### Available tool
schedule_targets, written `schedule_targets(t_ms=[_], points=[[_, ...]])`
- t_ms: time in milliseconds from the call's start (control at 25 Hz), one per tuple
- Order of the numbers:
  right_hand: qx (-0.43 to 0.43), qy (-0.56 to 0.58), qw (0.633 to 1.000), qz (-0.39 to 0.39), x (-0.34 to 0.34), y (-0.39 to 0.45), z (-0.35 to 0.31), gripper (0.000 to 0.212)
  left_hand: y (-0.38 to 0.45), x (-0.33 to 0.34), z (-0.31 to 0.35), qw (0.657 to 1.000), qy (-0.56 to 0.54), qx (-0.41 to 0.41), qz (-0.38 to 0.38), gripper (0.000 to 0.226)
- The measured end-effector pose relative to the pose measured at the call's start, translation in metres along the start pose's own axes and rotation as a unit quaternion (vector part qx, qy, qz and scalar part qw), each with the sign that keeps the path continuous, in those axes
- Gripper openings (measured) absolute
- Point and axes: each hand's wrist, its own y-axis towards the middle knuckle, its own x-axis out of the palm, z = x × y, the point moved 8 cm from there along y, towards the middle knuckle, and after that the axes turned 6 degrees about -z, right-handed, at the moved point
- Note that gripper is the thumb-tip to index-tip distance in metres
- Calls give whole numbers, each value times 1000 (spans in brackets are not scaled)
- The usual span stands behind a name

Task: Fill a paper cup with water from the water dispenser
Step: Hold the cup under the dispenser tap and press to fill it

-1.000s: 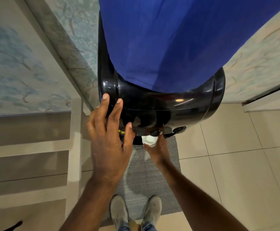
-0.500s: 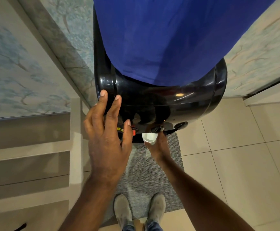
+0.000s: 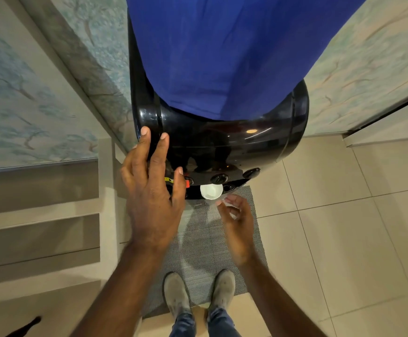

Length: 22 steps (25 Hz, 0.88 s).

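In the head view, your paper cup [image 3: 211,191] stands alone under the taps at frame centre, low on the water dispenser [image 3: 222,147]. Nothing steadies it, so a stream or a nudge could tip it onto the grey mat [image 3: 205,239]. Your right hand [image 3: 237,220] hangs just below, fingers loosely curled, empty. Your left hand [image 3: 153,190] lies spread against the black casing. Whether the cup holds water, you cannot tell.
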Motion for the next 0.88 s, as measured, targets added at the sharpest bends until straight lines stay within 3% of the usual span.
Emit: schedule_targets(t_ms=[160,280,480,880], points=[[-7,93,996,-2,5,-1,-37,27,-1,2,1,1000,6,2,-9,64],[-19,80,996,22,5,9,-51,34,-1,2,0,1000,2,0,-7,64],[-3,108,992,64,3,16,-47,45,-1,3,-1,1000,-2,-8,-5,63],[6,193,973,123,13,28,-45,40,0,1,0,1000,-4,-5,6,61]])
